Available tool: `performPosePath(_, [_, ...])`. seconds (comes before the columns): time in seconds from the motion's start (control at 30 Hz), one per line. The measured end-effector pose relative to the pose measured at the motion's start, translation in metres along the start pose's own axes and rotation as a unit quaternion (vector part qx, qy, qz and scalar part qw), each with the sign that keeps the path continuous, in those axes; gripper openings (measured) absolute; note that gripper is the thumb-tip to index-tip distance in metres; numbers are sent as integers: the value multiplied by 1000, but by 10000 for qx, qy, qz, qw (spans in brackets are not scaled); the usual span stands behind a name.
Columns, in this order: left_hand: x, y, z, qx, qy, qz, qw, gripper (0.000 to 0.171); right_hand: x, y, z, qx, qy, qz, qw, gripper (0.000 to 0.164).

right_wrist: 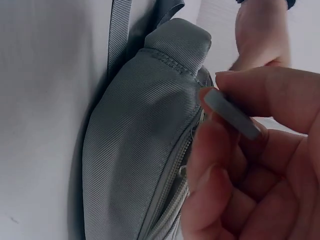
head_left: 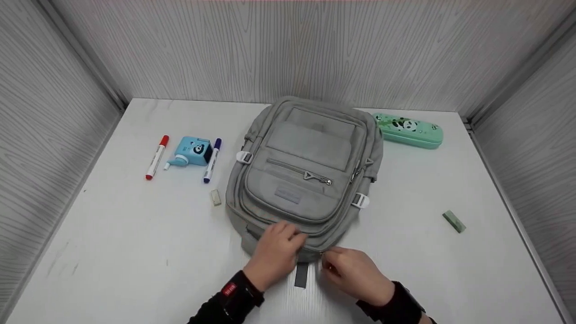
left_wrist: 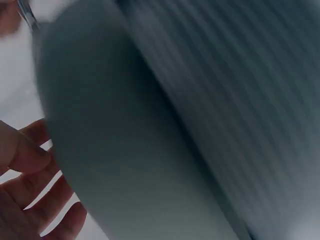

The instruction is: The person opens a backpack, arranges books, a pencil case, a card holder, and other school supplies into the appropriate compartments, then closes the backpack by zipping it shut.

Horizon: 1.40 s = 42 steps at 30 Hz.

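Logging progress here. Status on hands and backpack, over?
Right hand pinching grey tab. Left hand at near edge, grip unclear. Backpack front up. No loose items on it.

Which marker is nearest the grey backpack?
The dark-capped marker, between the backpack and the blue panda object; the red-capped marker is beyond that object.

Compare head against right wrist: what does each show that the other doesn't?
Only head: red marker, blue marker, blue panda-print item, green panda case, pale block, green block.

Only right wrist: close detail of the small grey tab, maybe a zipper pull, pinched by the right hand, plus zipper teeth beside it.

Both: grey backpack, right hand, and left hand, just partly visible in right wrist.
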<state>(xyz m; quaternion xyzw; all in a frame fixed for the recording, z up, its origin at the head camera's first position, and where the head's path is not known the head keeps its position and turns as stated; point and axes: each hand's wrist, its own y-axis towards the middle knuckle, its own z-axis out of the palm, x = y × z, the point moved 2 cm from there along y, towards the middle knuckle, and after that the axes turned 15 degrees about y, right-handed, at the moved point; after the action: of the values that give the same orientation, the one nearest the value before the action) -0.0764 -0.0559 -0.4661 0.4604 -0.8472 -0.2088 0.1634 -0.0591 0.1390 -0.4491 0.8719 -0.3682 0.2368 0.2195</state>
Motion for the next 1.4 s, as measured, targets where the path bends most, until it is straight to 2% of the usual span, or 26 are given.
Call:
performPosePath(0.07, [-17, 3, 0, -31, -28, 278, 9996, 24, 0, -1, -1, -23, 64, -7, 10000, 17])
performPosePath(0.13, [-30, 5, 2, -45, 65, 401, 9992, 19, -1, -2, -1, -65, 124, -1, 9999, 17])
performPosePath(0.3, [-44, 9, 9, -153, 562, 276, 9979, 18, -4, -5, -3, -207, 227, 61, 9995, 16])
performPosePath(0.47, [-45, 10, 14, -440, 815, 245, 9954, 20, -13, -7, -9, -349, 177, 217, 9990, 19])
performPosePath(0.73, [-43, 10, 17, -851, 889, 261, 9921, 17, -50, -5, -24, -242, 171, 1115, 9933, 16])
performPosePath(1.07, [-41, 9, 18, -825, 718, 261, 9937, 17, -95, -3, -51, -352, 127, 1723, 9843, 10])
performPosePath(1.4, [-38, 6, 18, -842, 603, 245, 9943, 18, -135, 15, -79, -447, -26, 2103, 9766, 6])
